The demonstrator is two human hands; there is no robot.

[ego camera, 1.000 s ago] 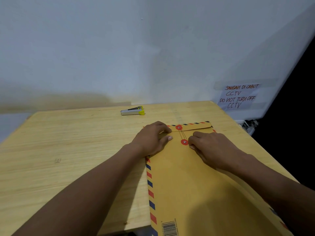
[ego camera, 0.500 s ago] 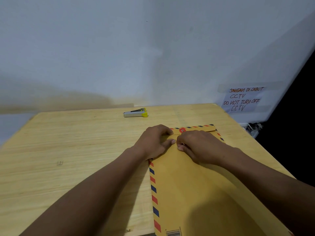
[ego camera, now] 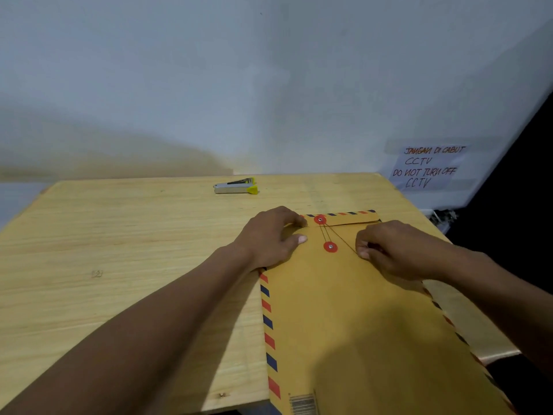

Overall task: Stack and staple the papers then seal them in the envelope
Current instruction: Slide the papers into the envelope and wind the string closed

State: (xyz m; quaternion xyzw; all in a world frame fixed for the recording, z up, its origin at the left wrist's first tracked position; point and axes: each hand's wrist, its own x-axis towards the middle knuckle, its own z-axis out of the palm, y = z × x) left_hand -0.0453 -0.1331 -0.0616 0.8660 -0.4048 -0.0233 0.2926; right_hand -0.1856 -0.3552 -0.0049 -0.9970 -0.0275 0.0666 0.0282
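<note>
The big brown envelope (ego camera: 359, 319) is lying flat on the table (ego camera: 119, 250). The left hand (ego camera: 269, 238) is pressing its top with flat, open fingers. At 3 o'clock, the right hand (ego camera: 395, 250) is pinching the thin string (ego camera: 341, 236), which looks light and floppy, so holding it near its end looks best.

Just one view here, head-mounted, looking forward and down over the surface (ego camera: 119, 250) from pretty close. It faces a wall (ego camera: 269, 70) right behind, and both forearms reach in from the bottom.
</note>
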